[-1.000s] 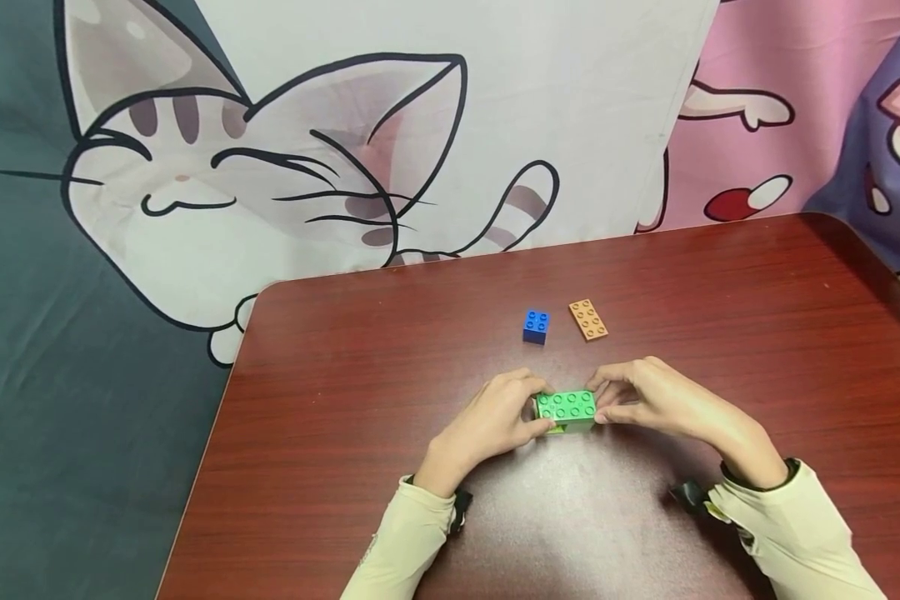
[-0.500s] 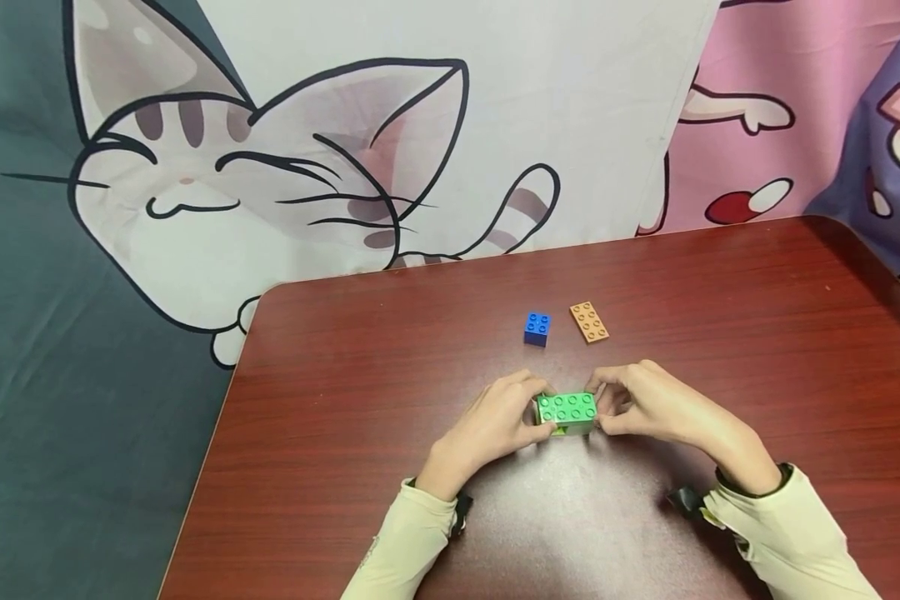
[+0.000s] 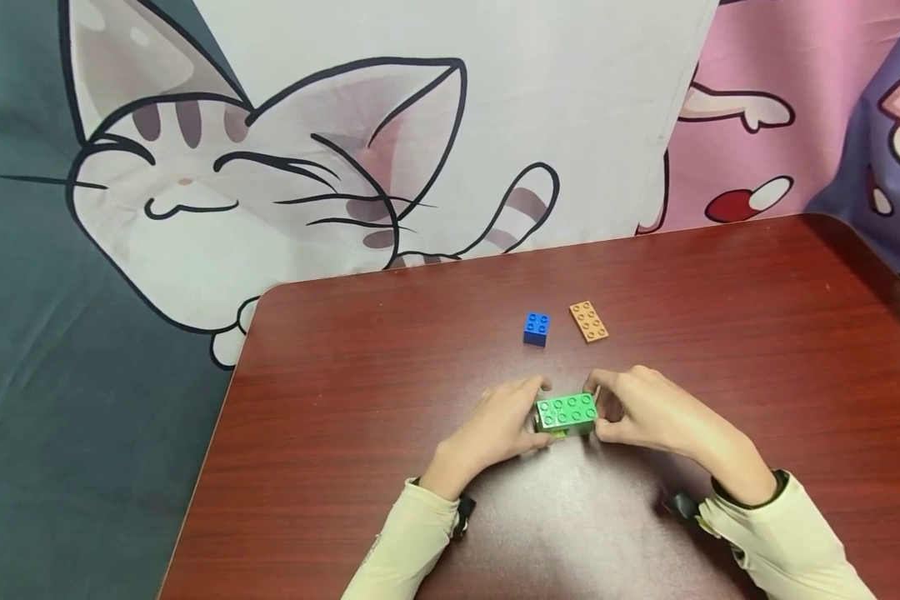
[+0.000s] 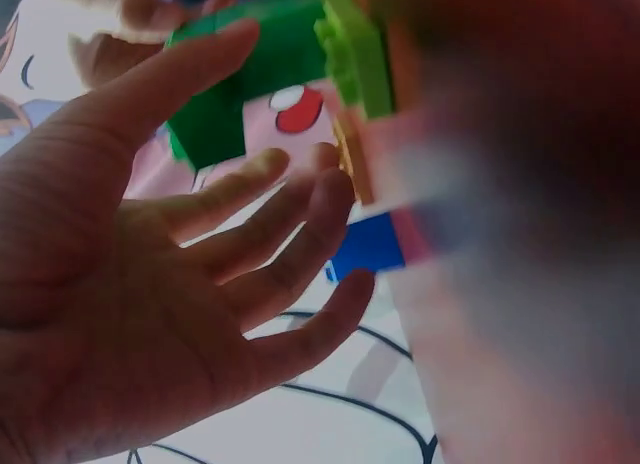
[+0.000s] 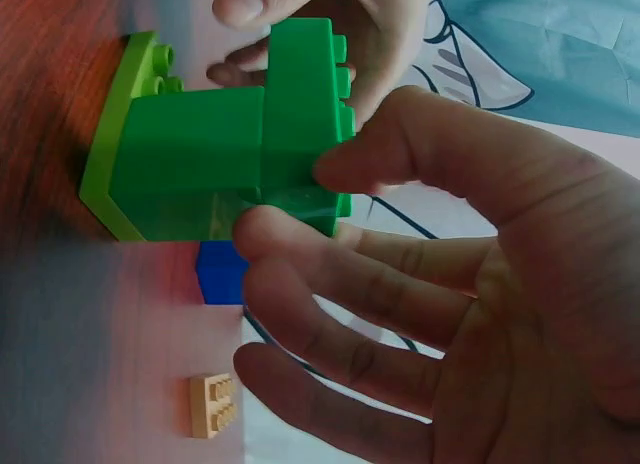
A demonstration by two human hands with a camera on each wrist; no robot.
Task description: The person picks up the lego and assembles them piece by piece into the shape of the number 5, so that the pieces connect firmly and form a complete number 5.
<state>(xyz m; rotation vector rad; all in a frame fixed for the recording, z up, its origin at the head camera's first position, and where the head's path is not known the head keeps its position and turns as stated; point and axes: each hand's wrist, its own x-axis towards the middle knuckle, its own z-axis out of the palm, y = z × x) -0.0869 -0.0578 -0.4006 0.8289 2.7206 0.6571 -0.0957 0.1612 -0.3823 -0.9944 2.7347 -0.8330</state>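
Observation:
In the head view a stack of green toy bricks (image 3: 566, 412) stands on the table between both hands. Its top is a long studded brick (image 5: 300, 124), which overhangs a green block (image 5: 190, 149) on a lime plate (image 5: 115, 154). My left hand (image 3: 491, 425) is around the left end, thumb in front and index finger behind, slightly off the brick. The other fingers spread loosely in the left wrist view. My right hand (image 3: 660, 408) pinches the right end between thumb and index finger, its remaining fingers extended beside the stack.
Behind the stack lie a small blue brick (image 3: 536, 329) and a flat tan plate (image 3: 588, 322) with studs. The reddish-brown table (image 3: 345, 350) ends at a cloth backdrop (image 3: 585, 100) printed with cartoon figures.
The fingers of my left hand have loosened from the green stack. The stack has turned slightly. My right hand has shifted a little toward me while staying at the right end.

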